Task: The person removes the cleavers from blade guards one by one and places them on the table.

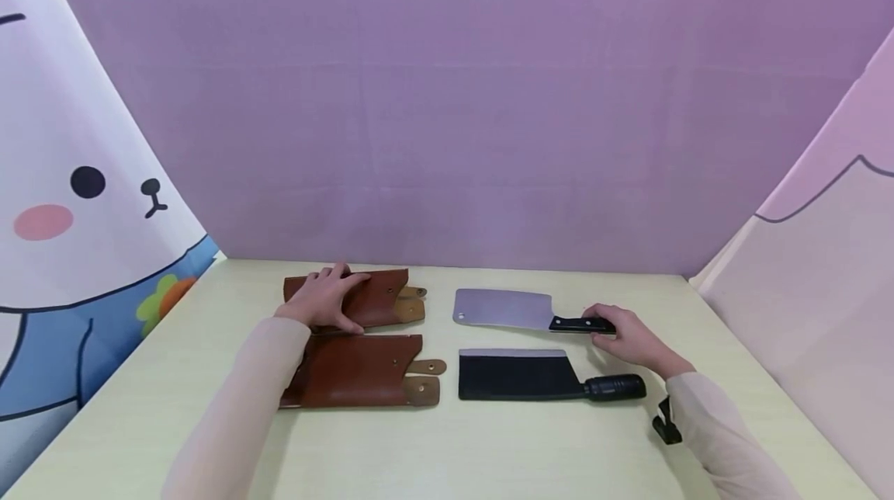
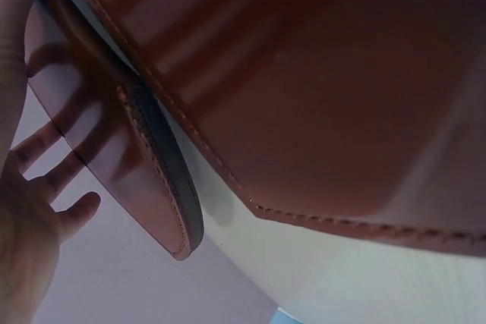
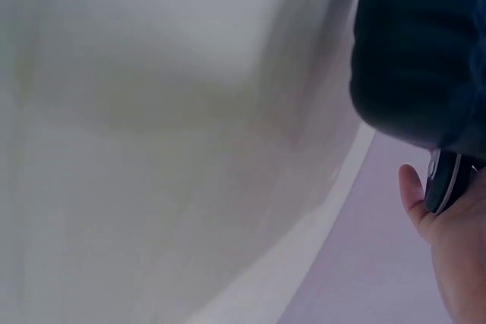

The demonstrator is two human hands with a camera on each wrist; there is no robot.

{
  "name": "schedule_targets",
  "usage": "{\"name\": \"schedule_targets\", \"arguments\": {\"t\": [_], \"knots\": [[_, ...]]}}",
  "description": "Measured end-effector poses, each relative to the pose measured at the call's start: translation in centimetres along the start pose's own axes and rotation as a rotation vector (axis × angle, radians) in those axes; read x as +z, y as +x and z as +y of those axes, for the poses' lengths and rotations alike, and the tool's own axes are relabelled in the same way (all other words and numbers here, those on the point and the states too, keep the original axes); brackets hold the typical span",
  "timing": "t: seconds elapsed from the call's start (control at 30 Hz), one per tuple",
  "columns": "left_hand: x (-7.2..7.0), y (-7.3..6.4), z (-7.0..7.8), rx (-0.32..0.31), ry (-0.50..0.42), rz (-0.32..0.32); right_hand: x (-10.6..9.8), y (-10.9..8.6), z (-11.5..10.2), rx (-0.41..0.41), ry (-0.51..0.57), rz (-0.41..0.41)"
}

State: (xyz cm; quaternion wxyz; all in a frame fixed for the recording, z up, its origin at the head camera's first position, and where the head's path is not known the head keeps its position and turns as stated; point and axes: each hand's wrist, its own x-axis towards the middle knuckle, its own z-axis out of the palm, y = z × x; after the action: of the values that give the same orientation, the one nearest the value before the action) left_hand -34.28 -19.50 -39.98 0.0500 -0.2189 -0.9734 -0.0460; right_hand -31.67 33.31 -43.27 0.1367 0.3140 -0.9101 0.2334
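My left hand (image 1: 323,298) lies over the far brown leather sheath (image 1: 382,294), fingers spread across it and the thumb at its near edge. In the left wrist view the fingers (image 2: 80,214) look spread and fairly straight beside that sheath (image 2: 144,195). My right hand (image 1: 632,337) grips the black handle (image 1: 580,324) of a cleaver with a bare metal blade (image 1: 503,307) pointing left. In the right wrist view, the handle end (image 3: 444,184) sits between thumb and palm.
Nearest me on the left lies a second brown sheath (image 1: 363,372) with snap straps (image 1: 422,390). A black-bladed cleaver (image 1: 517,377) with a ribbed black handle (image 1: 615,387) lies in front of the metal one. A purple cloth wall (image 1: 447,112) closes off the table's (image 1: 447,453) back.
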Motion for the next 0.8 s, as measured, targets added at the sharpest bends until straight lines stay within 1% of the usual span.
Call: {"name": "schedule_targets", "arguments": {"t": [0.13,0.33,0.6,0.8], "knots": [[0.3,0.0,-0.2,0.006,0.001,-0.002,-0.1,0.0,0.2,0.028,-0.007,-0.029],[0.5,0.1,-0.2,0.012,-0.023,-0.011,-0.4,0.2,0.3,0.048,-0.008,-0.065],[0.3,0.7,0.0,0.028,-0.016,-0.039,-0.5,0.4,0.7,0.061,-0.029,-0.087],[0.5,1.1,-0.1,0.019,-0.028,-0.073,-0.5,0.7,1.3,0.078,-0.056,-0.1]]}}
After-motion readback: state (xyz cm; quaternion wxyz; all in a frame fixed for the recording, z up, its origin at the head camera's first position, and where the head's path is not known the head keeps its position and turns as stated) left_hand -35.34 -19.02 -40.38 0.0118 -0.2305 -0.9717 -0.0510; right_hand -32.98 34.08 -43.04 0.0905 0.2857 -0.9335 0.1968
